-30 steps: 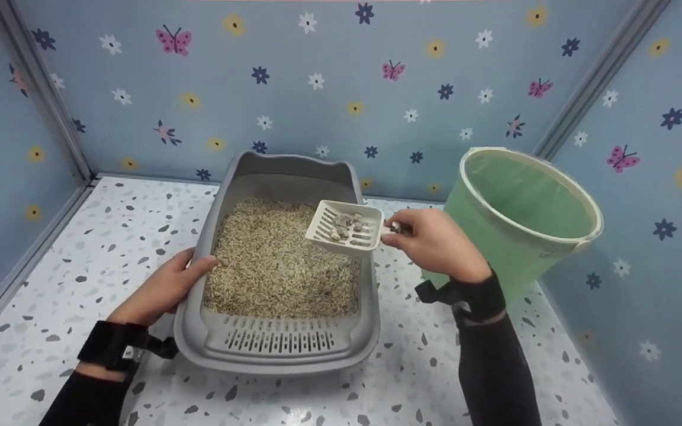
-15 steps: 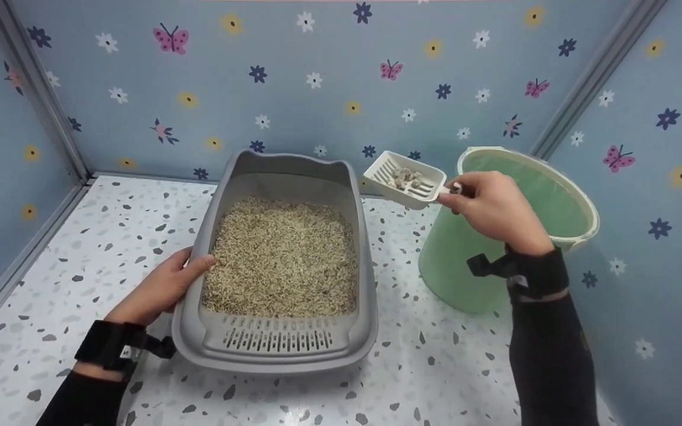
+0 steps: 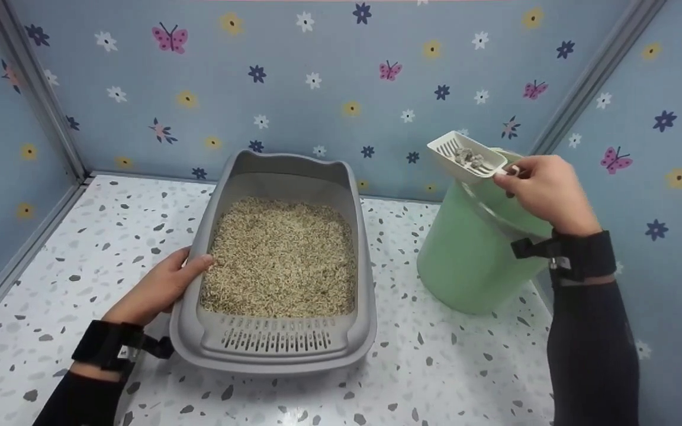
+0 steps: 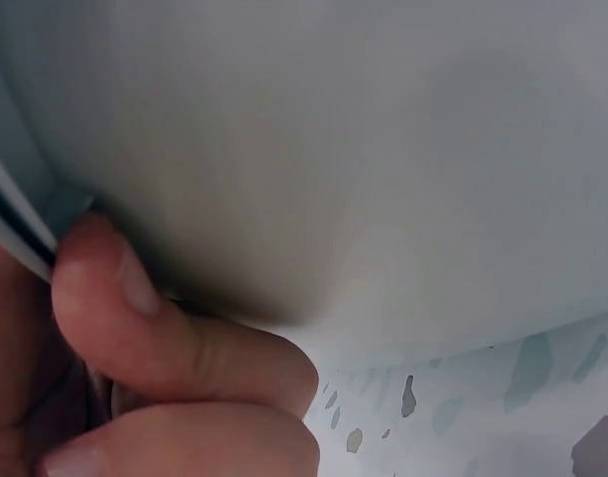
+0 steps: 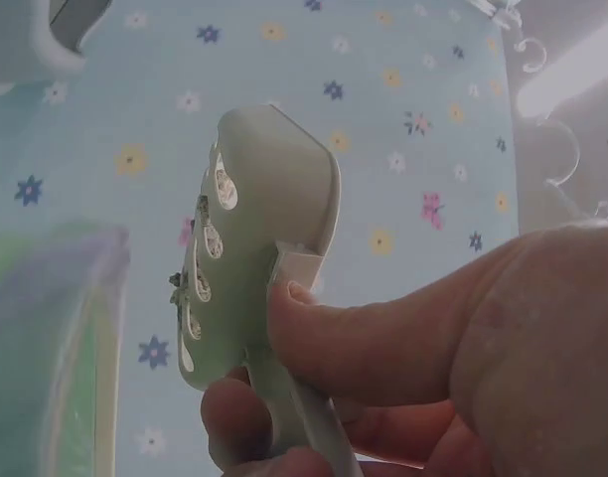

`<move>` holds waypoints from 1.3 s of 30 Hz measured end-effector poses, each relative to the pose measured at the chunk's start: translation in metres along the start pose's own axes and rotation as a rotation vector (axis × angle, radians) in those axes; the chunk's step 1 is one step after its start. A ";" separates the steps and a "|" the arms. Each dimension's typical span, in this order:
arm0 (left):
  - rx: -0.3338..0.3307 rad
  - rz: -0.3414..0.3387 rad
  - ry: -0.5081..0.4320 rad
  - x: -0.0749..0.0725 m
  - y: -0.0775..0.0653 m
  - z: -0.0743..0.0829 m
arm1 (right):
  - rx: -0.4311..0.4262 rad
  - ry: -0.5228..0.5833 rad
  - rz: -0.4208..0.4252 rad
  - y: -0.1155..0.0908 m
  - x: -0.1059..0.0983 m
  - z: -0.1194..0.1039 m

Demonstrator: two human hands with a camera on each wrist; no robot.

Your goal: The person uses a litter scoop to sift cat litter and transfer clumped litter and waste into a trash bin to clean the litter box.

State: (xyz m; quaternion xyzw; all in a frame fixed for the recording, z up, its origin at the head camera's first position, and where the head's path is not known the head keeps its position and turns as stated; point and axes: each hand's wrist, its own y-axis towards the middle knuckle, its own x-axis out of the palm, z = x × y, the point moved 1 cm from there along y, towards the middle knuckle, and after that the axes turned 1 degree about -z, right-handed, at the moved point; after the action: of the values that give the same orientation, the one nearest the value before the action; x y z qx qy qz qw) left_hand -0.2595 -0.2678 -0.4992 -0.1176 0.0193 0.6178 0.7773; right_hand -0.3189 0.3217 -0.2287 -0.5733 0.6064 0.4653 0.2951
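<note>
My left hand [image 3: 166,281] grips the left rim of a grey litter box [image 3: 370,319]; its thumb lies over the rim, and in the left wrist view curled fingers [image 4: 185,348] sit under it. Tan pellet litter [image 3: 282,260] fills the box. In my right hand [image 3: 548,189] is the handle of a white slotted litter scoop [image 3: 474,171], pinched between thumb and fingers. Several greyish clumps [image 3: 468,158] lie in the scoop. It hangs over the left rim of a green bin [image 3: 465,254]. From the right wrist view, the scoop's [image 5: 274,179] slotted underside shows.
The litter box and bin stand on a white speckled surface [image 3: 400,367]. Blue patterned panels [image 3: 317,53] with flowers and butterflies rise behind and at both sides, joined by grey metal posts [image 3: 601,71]. A strap-mounted camera [image 3: 584,254] sits on the right wrist.
My right hand has carried the scoop with its clumps rightward and up, from above the litter box to the bin's rim. The left hand stays on the box.
</note>
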 end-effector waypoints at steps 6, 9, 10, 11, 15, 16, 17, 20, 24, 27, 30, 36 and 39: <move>0.003 0.006 0.018 0.000 0.000 0.000 | 0.071 -0.005 0.010 0.005 -0.007 0.018; 0.000 0.004 0.021 0.000 0.000 0.002 | 0.100 -0.029 0.020 0.005 -0.010 0.027; -0.002 0.003 0.020 0.000 0.000 0.002 | 0.109 -0.037 0.022 0.005 -0.010 0.029; -0.002 0.003 0.020 0.000 0.000 0.002 | 0.117 -0.047 0.026 0.006 -0.010 0.032; 0.002 0.004 0.015 -0.001 0.000 0.000 | 0.139 -0.090 0.029 0.006 -0.010 0.041; 0.005 0.005 0.014 -0.001 0.000 0.000 | 0.143 -0.101 0.028 0.006 -0.010 0.043; 0.007 0.007 0.016 -0.001 0.001 -0.001 | 0.145 -0.112 0.026 0.006 -0.010 0.044; 0.011 0.011 0.019 -0.001 0.001 -0.002 | 0.144 -0.157 0.020 0.005 -0.008 0.048; 0.007 0.016 0.031 -0.001 0.002 -0.002 | 0.149 -0.199 0.001 0.005 -0.007 0.050; 0.007 0.019 0.042 -0.001 0.002 -0.002 | 0.154 -0.213 -0.011 0.004 -0.006 0.050; 0.010 0.020 0.046 -0.001 0.002 -0.002 | 0.150 -0.236 -0.015 0.004 -0.005 0.050; 0.011 0.017 0.040 -0.001 0.003 -0.003 | 0.123 -0.255 -0.022 0.002 -0.004 0.049; 0.010 0.016 0.036 -0.001 0.003 -0.003 | 0.103 -0.253 -0.016 0.001 -0.004 0.048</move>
State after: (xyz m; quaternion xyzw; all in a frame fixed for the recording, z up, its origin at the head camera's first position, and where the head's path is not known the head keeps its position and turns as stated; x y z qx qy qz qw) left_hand -0.2625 -0.2689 -0.5024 -0.1246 0.0370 0.6215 0.7725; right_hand -0.3281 0.3662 -0.2440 -0.4990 0.5830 0.4997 0.4018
